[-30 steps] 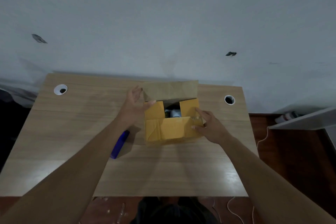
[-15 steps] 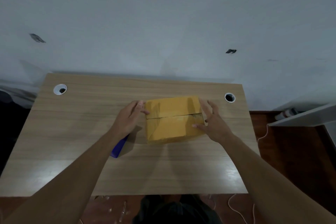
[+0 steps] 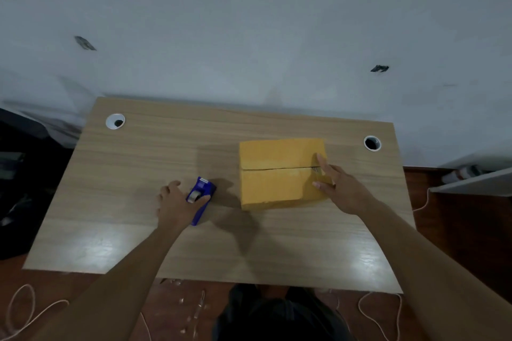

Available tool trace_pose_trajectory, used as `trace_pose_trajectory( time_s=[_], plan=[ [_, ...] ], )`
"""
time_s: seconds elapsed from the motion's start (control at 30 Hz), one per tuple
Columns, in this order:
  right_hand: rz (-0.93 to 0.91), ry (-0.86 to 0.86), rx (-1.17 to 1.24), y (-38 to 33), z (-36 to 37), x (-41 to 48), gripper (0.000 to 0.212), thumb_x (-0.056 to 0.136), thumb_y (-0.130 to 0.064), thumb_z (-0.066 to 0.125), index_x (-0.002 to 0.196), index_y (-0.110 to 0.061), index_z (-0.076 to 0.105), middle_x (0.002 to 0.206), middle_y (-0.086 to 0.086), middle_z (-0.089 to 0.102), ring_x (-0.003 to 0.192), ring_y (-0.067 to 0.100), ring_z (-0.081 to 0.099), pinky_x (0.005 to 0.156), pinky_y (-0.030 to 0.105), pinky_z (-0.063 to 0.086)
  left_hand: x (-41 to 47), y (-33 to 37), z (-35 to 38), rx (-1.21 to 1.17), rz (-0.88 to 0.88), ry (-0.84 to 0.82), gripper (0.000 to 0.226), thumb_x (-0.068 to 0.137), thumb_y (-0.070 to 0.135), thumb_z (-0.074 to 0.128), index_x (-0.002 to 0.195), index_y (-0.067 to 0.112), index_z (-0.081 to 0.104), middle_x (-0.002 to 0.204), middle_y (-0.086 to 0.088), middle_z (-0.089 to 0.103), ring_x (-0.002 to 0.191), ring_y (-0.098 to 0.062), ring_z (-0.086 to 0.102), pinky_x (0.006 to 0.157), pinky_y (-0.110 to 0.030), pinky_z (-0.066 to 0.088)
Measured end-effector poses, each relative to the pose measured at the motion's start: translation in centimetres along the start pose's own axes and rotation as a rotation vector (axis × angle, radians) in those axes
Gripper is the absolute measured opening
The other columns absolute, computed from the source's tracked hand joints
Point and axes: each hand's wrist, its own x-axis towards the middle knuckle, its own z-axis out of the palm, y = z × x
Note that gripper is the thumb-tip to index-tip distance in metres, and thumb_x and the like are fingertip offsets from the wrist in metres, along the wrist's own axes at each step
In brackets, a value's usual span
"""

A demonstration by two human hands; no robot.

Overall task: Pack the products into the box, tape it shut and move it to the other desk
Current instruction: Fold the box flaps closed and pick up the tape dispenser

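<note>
A yellow cardboard box (image 3: 274,171) stands on the wooden desk (image 3: 138,163) with both top flaps folded down, a seam running across its lid. My right hand (image 3: 336,188) lies flat on the box's right end, fingers spread over the seam. Left of the box lies a blue tape dispenser (image 3: 201,198) with a roll of clear tape. My left hand (image 3: 177,202) rests over the dispenser's left side, thumb laid across it, fingers loosely curled. The products inside the box are hidden.
Two round cable holes, one cable hole (image 3: 115,121) at the back left and another cable hole (image 3: 372,143) at the back right, pierce the desk. A white wall rises behind it. A pale shelf edge (image 3: 476,183) juts in at the right. Cords lie on the floor.
The box's flaps went from open to folded shut. My left hand left the box and moved left onto the tape dispenser. My right hand stays pressed on the box's right end.
</note>
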Motion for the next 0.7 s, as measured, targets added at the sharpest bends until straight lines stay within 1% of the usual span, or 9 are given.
trace_pose_trajectory(
  time_s=[0.07,0.1,0.17,0.23,0.33,0.4,0.5,0.6,0.7],
  plan=[
    [0.007,0.002,0.0,0.1,0.1,0.0,0.077,0.108,-0.049,0.052,0.167,-0.047,0.002,0.171,-0.001,0.031,0.141,0.03,0.049,0.109,0.033,0.038,0.5,-1.3,1.0,-0.012,-0.034,-0.072,0.1,0.075,0.051,0.098,0.15,0.005,0.05,0.147,-0.02,0.054,0.133,-0.043,0.058,0.101,-0.055,0.054],
    [0.007,-0.001,-0.004,0.1,0.2,0.0,0.077,0.108,-0.049,0.051,0.167,-0.047,0.002,0.17,-0.001,0.031,0.141,0.03,0.05,0.107,0.032,0.037,0.7,-1.8,1.3,-0.034,-0.031,-0.096,0.088,0.077,0.045,0.098,0.142,0.005,0.055,0.139,-0.02,0.061,0.121,-0.041,0.065,0.092,-0.05,0.056],
    [-0.001,-0.003,-0.006,0.1,0.3,0.0,0.078,0.108,-0.049,0.051,0.167,-0.046,0.001,0.17,0.001,0.032,0.14,0.031,0.05,0.106,0.031,0.037,0.7,-2.1,1.8,-0.042,0.014,-0.083,0.053,0.084,0.032,0.094,0.118,0.007,0.061,0.114,-0.015,0.069,0.1,-0.038,0.07,0.075,-0.041,0.05],
    [-0.002,-0.008,-0.003,0.1,0.2,0.0,0.078,0.108,-0.049,0.052,0.167,-0.045,0.002,0.17,0.002,0.032,0.142,0.031,0.05,0.109,0.034,0.038,0.2,-1.9,1.8,-0.073,0.053,-0.046,0.036,0.089,0.027,0.089,0.107,0.011,0.062,0.098,-0.009,0.07,0.092,-0.036,0.071,0.07,-0.04,0.049],
    [-0.004,-0.011,-0.016,-0.1,0.1,0.1,0.078,0.108,-0.048,0.052,0.168,-0.043,0.002,0.17,0.004,0.032,0.146,0.031,0.046,0.113,0.036,0.037,-0.7,-1.3,0.6,-0.154,0.149,-0.043,0.03,0.092,0.029,0.086,0.106,0.017,0.063,0.094,-0.001,0.07,0.084,-0.027,0.069,0.067,-0.039,0.053],
    [0.003,-0.018,-0.017,-0.3,0.0,0.2,0.078,0.108,-0.047,0.052,0.168,-0.042,0.002,0.171,0.005,0.031,0.148,0.032,0.043,0.115,0.035,0.035,-0.7,-0.7,-0.7,-0.184,0.23,-0.051,0.028,0.093,0.029,0.086,0.109,0.021,0.063,0.096,0.004,0.069,0.086,-0.021,0.068,0.066,-0.031,0.049],
    [0.006,-0.027,-0.017,-0.5,-0.2,0.2,0.079,0.108,-0.047,0.052,0.168,-0.042,0.002,0.171,0.007,0.031,0.149,0.033,0.042,0.117,0.038,0.035,-0.9,1.2,-3.6,-0.26,0.338,-0.026,0.036,0.095,0.032,0.085,0.125,0.026,0.064,0.108,0.01,0.069,0.094,-0.007,0.067,0.073,-0.025,0.049],
    [0.005,-0.033,-0.005,-0.7,-0.2,0.1,0.079,0.108,-0.047,0.052,0.168,-0.042,0.001,0.171,0.007,0.031,0.153,0.032,0.038,0.12,0.04,0.034,-1.3,3.7,-6.9,-0.346,0.44,-0.031,0.041,0.097,0.032,0.083,0.132,0.03,0.062,0.117,0.017,0.068,0.102,0.005,0.066,0.079,-0.012,0.048],
    [0.0,-0.034,0.007,-1.3,0.1,-0.2,0.08,0.108,-0.047,0.053,0.168,-0.042,0.001,0.17,0.006,0.03,0.152,0.032,0.039,0.119,0.039,0.035,-1.8,6.0,-9.4,-0.401,0.526,-0.063,0.041,0.098,0.027,0.083,0.133,0.031,0.063,0.123,0.019,0.069,0.11,0.006,0.065,0.083,-0.004,0.047]
  ],
)
